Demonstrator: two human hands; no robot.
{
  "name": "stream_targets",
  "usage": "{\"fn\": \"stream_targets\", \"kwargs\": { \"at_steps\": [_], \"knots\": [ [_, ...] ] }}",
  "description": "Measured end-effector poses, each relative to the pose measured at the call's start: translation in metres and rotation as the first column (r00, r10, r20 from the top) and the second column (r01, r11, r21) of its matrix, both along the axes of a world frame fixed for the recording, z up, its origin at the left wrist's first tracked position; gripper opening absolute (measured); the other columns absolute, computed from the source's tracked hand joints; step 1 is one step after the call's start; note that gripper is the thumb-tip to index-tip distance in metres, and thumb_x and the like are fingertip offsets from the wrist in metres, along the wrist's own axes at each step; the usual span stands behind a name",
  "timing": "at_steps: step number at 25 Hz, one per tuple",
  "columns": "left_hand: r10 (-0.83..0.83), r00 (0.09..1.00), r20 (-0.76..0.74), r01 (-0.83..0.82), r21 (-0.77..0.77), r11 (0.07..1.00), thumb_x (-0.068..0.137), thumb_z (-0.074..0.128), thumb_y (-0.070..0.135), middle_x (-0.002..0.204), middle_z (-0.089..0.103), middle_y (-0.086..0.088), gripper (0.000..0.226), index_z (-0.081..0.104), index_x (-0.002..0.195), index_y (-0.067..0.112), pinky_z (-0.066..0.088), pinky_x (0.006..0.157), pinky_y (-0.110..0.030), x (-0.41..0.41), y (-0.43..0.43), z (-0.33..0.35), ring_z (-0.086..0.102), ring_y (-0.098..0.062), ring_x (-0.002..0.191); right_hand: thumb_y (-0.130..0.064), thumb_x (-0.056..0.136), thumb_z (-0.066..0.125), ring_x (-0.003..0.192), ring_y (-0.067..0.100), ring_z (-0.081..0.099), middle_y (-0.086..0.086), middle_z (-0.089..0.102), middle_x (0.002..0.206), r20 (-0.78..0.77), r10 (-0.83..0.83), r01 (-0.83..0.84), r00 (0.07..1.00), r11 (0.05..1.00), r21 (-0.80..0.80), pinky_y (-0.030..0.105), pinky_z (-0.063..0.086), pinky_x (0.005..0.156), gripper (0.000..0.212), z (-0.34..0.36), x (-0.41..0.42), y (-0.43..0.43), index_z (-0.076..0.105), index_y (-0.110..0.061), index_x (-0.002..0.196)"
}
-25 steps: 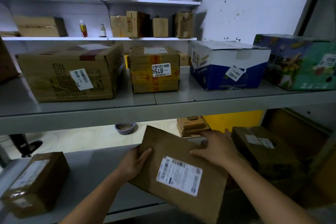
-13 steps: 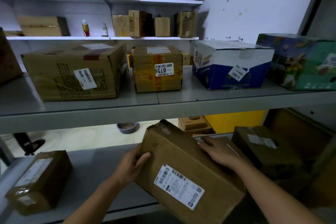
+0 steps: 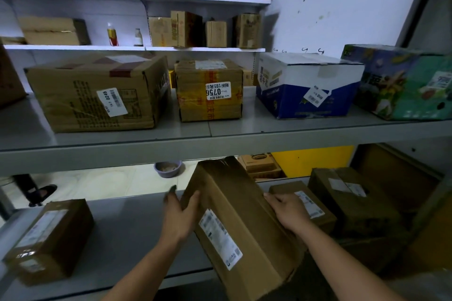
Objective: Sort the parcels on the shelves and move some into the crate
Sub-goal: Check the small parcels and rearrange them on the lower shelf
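Both hands, left hand (image 3: 179, 215) and right hand (image 3: 288, 212), are clasping the labelled brown cardboard parcel (image 3: 234, 225) by its sides; advisable: supporting its overhanging underside while lifting.

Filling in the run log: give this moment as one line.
hands: left hand and right hand grip brown parcel | parcel: tilted, over lower shelf front edge | crate: not in view

Lower shelf (image 3: 127, 225) bare left of held parcel (image 3: 244, 222); boxes (image 3: 352, 198) crowd right.
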State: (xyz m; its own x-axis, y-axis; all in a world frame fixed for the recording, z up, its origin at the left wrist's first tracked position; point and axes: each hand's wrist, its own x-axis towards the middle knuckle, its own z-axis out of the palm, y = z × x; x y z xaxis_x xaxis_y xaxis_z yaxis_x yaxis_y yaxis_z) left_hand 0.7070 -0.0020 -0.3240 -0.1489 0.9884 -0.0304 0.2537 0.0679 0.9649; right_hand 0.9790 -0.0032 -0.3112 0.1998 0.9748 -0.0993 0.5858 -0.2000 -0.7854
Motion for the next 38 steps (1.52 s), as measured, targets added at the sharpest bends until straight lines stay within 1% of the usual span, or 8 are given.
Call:
{"fn": "stream_targets", "kwargs": {
  "at_steps": [3, 7, 19, 24, 27, 30, 34, 38],
  "knots": [
    [-0.194, 0.934, 0.298, 0.264, -0.214, 0.94, 0.086, 0.06, 0.064, 0.138, 0.048, 0.001, 0.077, 0.028, 0.149, 0.035, 0.045, 0.099, -0.05, 0.025, -0.008, 0.011, 0.052, -0.022, 0.116, -0.05, 0.097, 0.055, 0.075, 0.011, 0.069, -0.003, 0.073, 0.08, 0.009, 0.004, -0.005, 1.0, 0.998, 0.062, 0.031, 0.056, 0.075, 0.035, 0.004, -0.02, -0.004, 0.076, -0.024, 0.086],
    [-0.168, 0.924, 0.345, 0.261, -0.246, 0.933, 0.081, 0.069, 0.062, 0.14, 0.052, -0.002, 0.078, 0.032, 0.146, 0.037, 0.046, 0.104, -0.063, 0.028, 0.005, 0.008, 0.054, -0.031, 0.127, -0.046, 0.093, 0.066, 0.073, 0.008, 0.07, -0.007, 0.074, 0.077, -0.021, -0.006, 0.008, 1.0, 0.994, 0.107, 0.033, 0.058, 0.076, 0.024, 0.004, -0.036, -0.006, 0.075, -0.028, 0.079],
    [-0.268, 0.903, 0.335, 0.329, -0.139, 0.934, 0.097, 0.058, 0.042, 0.129, 0.061, -0.004, 0.041, 0.049, 0.133, 0.026, 0.06, 0.088, -0.048, 0.009, 0.013, 0.013, 0.064, -0.027, 0.114, -0.04, 0.085, 0.076, 0.075, 0.008, 0.068, -0.01, 0.071, 0.077, -0.113, -0.05, 0.065, 0.992, 0.989, 0.133, 0.024, 0.051, 0.063, 0.016, 0.019, -0.042, -0.022, 0.07, -0.03, 0.075],
    [-0.139, 0.932, 0.334, 0.23, -0.251, 0.94, 0.101, 0.052, 0.049, 0.126, 0.067, -0.006, 0.048, 0.052, 0.14, 0.022, 0.05, 0.104, -0.051, 0.001, 0.015, -0.013, 0.064, -0.028, 0.114, -0.052, 0.095, 0.056, 0.102, 0.016, 0.067, -0.005, 0.07, 0.104, -0.214, 0.014, -0.014, 0.977, 1.0, 0.001, 0.023, 0.046, 0.071, 0.033, 0.016, -0.037, -0.026, 0.068, -0.024, 0.105],
    [-0.105, 0.925, 0.365, 0.216, -0.278, 0.936, 0.106, 0.043, 0.044, 0.123, 0.067, -0.01, 0.04, 0.054, 0.136, 0.02, 0.049, 0.103, -0.049, 0.001, 0.014, -0.005, 0.064, -0.03, 0.112, -0.056, 0.094, 0.056, 0.132, 0.028, 0.051, 0.003, 0.055, 0.139, -0.271, -0.093, 0.071, 0.958, 0.993, -0.091, 0.039, 0.043, 0.099, 0.06, 0.015, -0.03, -0.023, 0.047, -0.022, 0.143],
    [-0.042, 0.91, 0.414, 0.191, -0.327, 0.926, 0.108, 0.04, 0.041, 0.115, 0.071, -0.018, 0.039, 0.061, 0.127, 0.014, 0.053, 0.087, -0.044, -0.003, 0.017, 0.0, 0.067, -0.034, 0.106, -0.069, 0.079, 0.066, 0.134, 0.031, 0.047, 0.008, 0.05, 0.145, -0.457, -0.181, 0.065, 0.871, 0.964, -0.259, 0.05, 0.035, 0.113, 0.091, 0.006, -0.015, -0.02, 0.036, -0.024, 0.153],
    [-0.017, 0.894, 0.447, 0.205, -0.376, 0.904, 0.106, 0.043, 0.043, 0.101, 0.075, -0.023, 0.046, 0.068, 0.117, 0.007, 0.055, 0.086, -0.048, -0.006, 0.013, -0.006, 0.071, -0.039, 0.096, -0.063, 0.075, 0.069, 0.112, 0.035, 0.062, 0.016, 0.067, 0.118, -0.697, -0.194, -0.096, 0.69, 0.93, -0.355, 0.052, 0.045, 0.102, 0.062, 0.004, -0.009, -0.033, 0.059, -0.021, 0.119],
    [-0.067, 0.956, 0.285, 0.163, -0.327, 0.931, 0.103, 0.047, 0.047, 0.114, 0.071, -0.022, 0.043, 0.058, 0.13, 0.016, 0.056, 0.093, -0.057, -0.008, 0.015, -0.022, 0.071, -0.038, 0.1, -0.057, 0.081, 0.071, 0.113, 0.041, 0.065, 0.021, 0.072, 0.117, -0.762, -0.227, -0.09, 0.606, 0.933, -0.349, 0.056, 0.046, 0.103, 0.061, -0.004, -0.007, -0.034, 0.062, -0.016, 0.125]
  ]
}}
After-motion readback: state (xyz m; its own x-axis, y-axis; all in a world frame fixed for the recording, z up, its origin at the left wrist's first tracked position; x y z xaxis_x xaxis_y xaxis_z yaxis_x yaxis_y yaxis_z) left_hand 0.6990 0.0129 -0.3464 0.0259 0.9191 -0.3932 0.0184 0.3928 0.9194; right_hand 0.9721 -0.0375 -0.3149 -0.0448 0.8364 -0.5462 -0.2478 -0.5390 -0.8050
